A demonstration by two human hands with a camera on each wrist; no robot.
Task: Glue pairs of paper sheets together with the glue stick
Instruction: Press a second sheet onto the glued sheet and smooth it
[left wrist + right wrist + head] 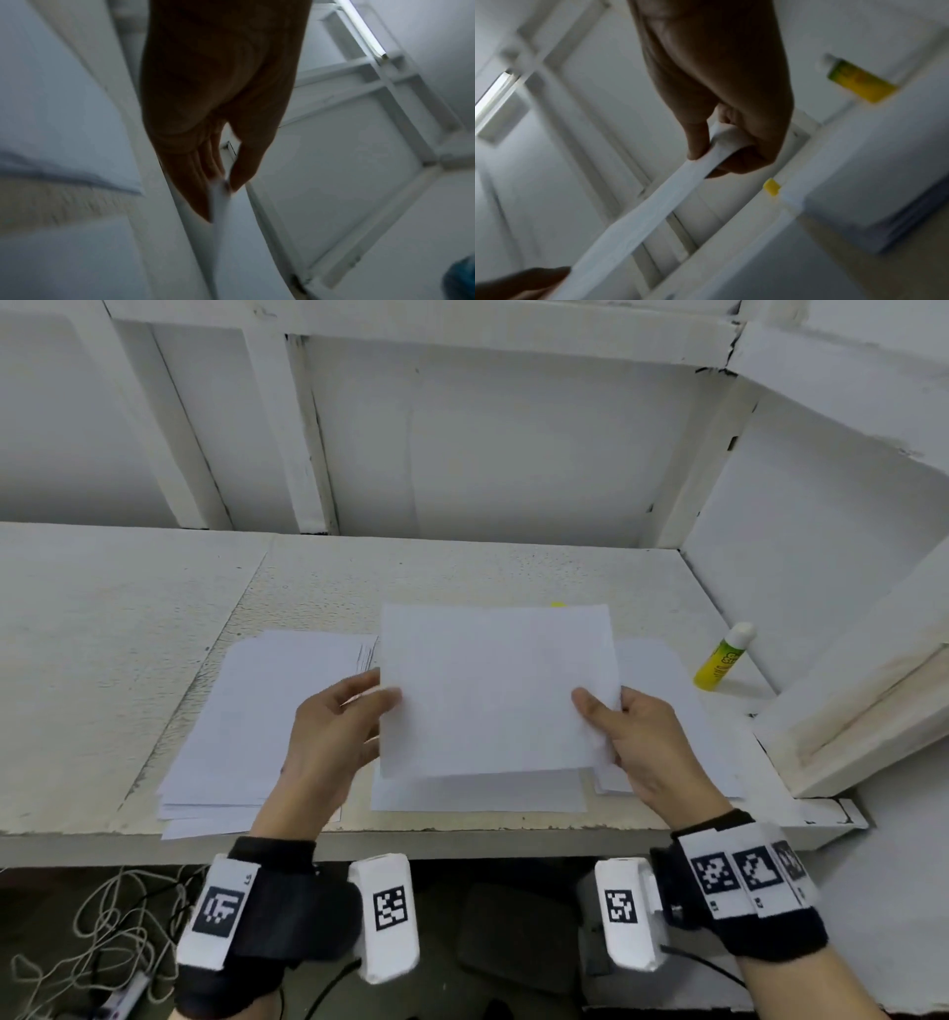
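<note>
A white paper sheet (493,685) is held flat above the table between both hands. My left hand (334,731) pinches its left edge, thumb on top; the left wrist view shows the sheet (218,203) edge-on between thumb and fingers. My right hand (637,737) pinches the right edge, and in the right wrist view the sheet (654,205) runs out from thumb and fingers. Under it another sheet (477,793) lies on the table. A paper stack (241,721) sits at the left. The yellow glue stick (724,657) (859,81), white cap on, stands at the right.
The white table (102,660) ends in a front edge just below the papers. A wall panel (488,444) closes the back and a white board (847,701) the right. More paper (662,670) lies under my right hand. Cables (102,927) lie on the floor.
</note>
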